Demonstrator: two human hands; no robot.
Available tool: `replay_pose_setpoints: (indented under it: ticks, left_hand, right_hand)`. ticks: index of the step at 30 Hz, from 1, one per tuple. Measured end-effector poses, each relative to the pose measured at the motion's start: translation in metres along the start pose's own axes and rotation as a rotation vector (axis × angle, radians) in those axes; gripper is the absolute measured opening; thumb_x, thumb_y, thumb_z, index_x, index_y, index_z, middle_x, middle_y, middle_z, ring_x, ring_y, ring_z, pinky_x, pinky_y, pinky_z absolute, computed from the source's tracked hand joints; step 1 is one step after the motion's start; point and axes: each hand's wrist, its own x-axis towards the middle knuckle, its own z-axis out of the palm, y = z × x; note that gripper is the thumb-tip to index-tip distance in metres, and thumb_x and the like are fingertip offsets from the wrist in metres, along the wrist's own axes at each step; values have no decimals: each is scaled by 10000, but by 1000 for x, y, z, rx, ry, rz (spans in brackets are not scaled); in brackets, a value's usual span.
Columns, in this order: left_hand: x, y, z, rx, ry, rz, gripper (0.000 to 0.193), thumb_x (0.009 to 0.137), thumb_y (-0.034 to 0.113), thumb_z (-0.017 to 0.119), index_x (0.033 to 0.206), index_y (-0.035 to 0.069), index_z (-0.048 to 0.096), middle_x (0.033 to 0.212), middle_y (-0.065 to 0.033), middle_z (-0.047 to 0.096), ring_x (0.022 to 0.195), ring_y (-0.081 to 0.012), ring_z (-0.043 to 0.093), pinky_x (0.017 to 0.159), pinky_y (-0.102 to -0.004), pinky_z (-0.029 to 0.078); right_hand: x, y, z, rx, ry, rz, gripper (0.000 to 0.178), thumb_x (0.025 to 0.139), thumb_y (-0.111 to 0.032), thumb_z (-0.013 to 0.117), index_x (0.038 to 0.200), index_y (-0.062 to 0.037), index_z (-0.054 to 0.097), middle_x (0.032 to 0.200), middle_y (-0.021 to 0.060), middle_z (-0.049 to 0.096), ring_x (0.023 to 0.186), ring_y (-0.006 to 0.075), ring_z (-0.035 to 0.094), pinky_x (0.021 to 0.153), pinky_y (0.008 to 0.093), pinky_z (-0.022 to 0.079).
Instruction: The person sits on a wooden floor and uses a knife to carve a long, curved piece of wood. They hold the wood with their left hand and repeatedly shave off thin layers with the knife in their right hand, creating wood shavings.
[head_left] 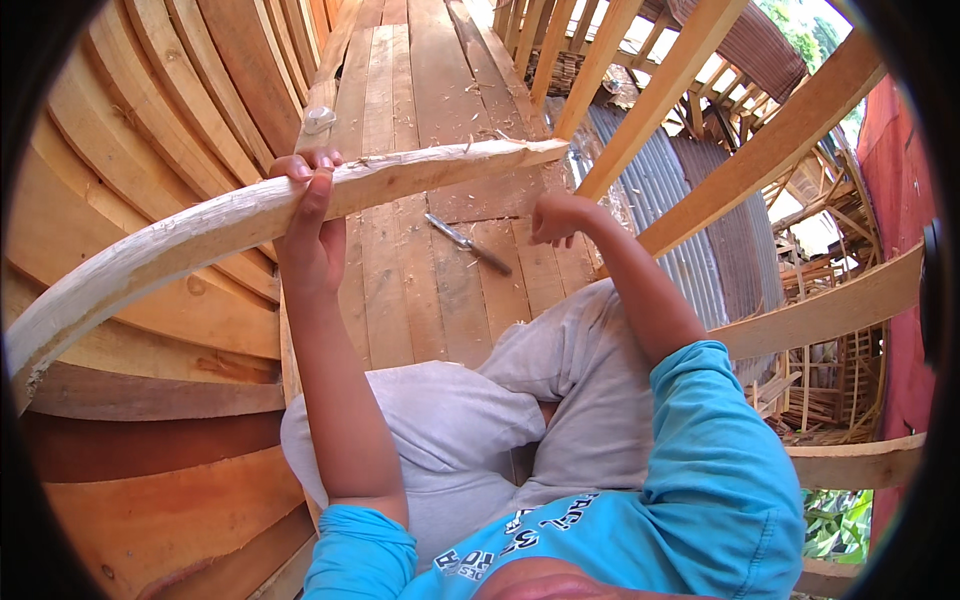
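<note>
My left hand (312, 215) is wrapped round a long curved wooden strip (440, 168), thumb and fingers closed on it. The strip is pale and rough along its upper face. It runs from the lower left edge of the picture up to a squared end at the right. My right hand (563, 218) hangs just below that end, apart from it. Its fingers are curled down, with nothing seen in them. Between my hands, a chisel-like tool (468, 243) with a silvery blade and darker handle lies on the plank floor (420, 300).
Curved planks (170, 300) form a wall on my left. Upright wooden ribs (665, 95) stand on my right, with corrugated metal sheets (660, 190) beyond them. Shavings litter the floor ahead, and a small clear object (319, 120) lies by the left wall. My bent legs (430, 410) are close below.
</note>
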Motion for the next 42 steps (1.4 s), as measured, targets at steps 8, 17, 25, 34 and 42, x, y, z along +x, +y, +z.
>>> replay_pose_setpoints:
  ticks: [8, 17, 25, 34, 42]
  left_hand:
    - [7, -1, 6, 84, -71, -9, 171, 878, 133, 688, 934, 209, 546, 972, 9, 500, 1111, -200, 461, 1103, -459, 350]
    - [2, -1, 2, 59, -8, 30, 227, 878, 110, 698, 1005, 162, 517, 937, -22, 569, 1034, -206, 551, 1095, -497, 392]
    - [-3, -13, 29, 82, 281, 193, 324, 877, 58, 685, 1087, 193, 480, 942, 24, 551, 1019, -150, 547, 1109, -502, 394]
    - [-18, -5, 33, -24, 238, 115, 220, 885, 214, 695, 1030, 216, 530, 929, 52, 559, 1028, -140, 561, 1140, -619, 293]
    - [-24, -6, 19, -8, 276, 112, 231, 906, 357, 620, 805, 219, 466, 730, 65, 403, 818, -122, 484, 1061, -554, 361]
  right_hand:
    - [86, -30, 114, -204, 419, -228, 379, 828, -342, 714, 899, 30, 705, 910, 231, 694, 840, 363, 684, 734, 449, 539]
    - [-2, -24, 15, -161, 4, 81, 203, 763, -55, 509, 852, 32, 669, 743, 148, 677, 662, 256, 658, 597, 383, 520]
    - [-116, -12, -43, 264, 512, -209, 282, 897, -227, 655, 1020, 24, 619, 801, 130, 684, 671, 207, 645, 597, 354, 488]
    - [-58, -92, 14, 481, 665, -391, 340, 959, -284, 600, 818, 25, 594, 667, 129, 589, 606, 220, 531, 607, 366, 433]
    - [-50, -129, 40, 376, 958, -208, 616, 1001, -363, 310, 623, 3, 631, 654, 276, 607, 649, 447, 616, 663, 532, 487]
